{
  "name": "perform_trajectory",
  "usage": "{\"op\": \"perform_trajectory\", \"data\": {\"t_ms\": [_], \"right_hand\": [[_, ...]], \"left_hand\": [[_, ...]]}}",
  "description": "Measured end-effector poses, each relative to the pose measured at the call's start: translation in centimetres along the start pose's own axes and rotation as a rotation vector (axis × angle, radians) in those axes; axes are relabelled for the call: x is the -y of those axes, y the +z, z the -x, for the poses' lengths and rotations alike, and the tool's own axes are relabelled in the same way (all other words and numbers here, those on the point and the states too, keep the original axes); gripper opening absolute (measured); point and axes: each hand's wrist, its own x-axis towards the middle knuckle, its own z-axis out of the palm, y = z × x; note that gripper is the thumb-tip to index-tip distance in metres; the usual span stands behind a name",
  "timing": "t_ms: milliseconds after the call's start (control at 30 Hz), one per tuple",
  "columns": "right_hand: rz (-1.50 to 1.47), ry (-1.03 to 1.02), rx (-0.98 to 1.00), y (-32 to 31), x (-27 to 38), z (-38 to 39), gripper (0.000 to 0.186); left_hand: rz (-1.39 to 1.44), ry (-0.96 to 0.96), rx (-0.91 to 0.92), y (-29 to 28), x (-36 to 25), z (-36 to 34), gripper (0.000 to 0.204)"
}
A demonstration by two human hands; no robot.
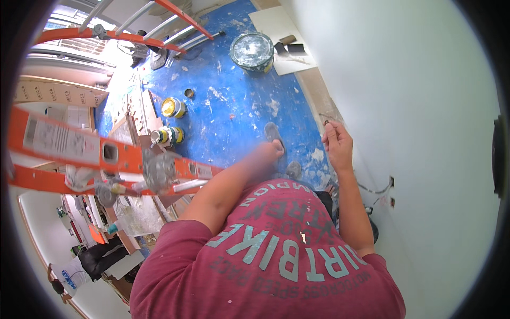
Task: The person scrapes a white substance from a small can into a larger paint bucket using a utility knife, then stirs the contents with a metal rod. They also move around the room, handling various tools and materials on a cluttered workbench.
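Note:
My right hand (pixel 339 144) is raised close to the white wall on the right. Its thumb and fingers pinch a small dark brown piece (pixel 326 123), too small to name. My left hand (pixel 273 150) is in front of my body, above a grey shoe (pixel 274 135) on the floor. Its fingers are curled in, and the forearm is smeared by motion; whatever they hold, if anything, is hidden. Below my right hand, thin cables (pixel 376 190) stick out of an opening in the wall.
Orange ladders (pixel 125 159) stand at the left, another (pixel 183 21) farther off. Paint-spotted blue sheeting (pixel 212 122) covers the floor. On it are a large lidded bucket (pixel 252 51), a yellow-topped paint can (pixel 173 108) and another can (pixel 171 135). A person (pixel 79 268) is at the lower left.

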Motion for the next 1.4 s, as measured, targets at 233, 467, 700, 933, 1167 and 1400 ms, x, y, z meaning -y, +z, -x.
{"op": "perform_trajectory", "data": {"t_ms": [233,467,700,933,1167,1400], "right_hand": [[0.069,-0.058,0.181,7.9,3.0,-14.0,0.021],[0.287,-0.042,0.473,19.1,4.0,-25.1,0.022],[0.643,-0.168,0.868,30.0,3.0,-36.0,0.024],[0.757,-0.122,0.968,38.8,0.8,-44.1,0.017],[1.008,-0.510,0.994,49.8,-9.6,-49.3,0.019],[1.212,-0.432,0.961,51.6,-29.5,-63.5,0.024]], "left_hand": [[0.284,-0.506,0.069,-10.1,5.6,-4.4,0.054],[0.294,-0.668,-0.028,-13.4,17.4,-5.8,0.051],[0.795,-1.110,-0.404,-11.3,23.1,-1.4,0.064],[1.132,-1.333,-0.223,-8.9,23.8,-2.8,0.098],[1.045,-1.386,-0.290,-12.5,27.2,-1.4,0.097],[0.904,-1.558,-0.648,-10.9,40.4,-0.6,0.067]]}}
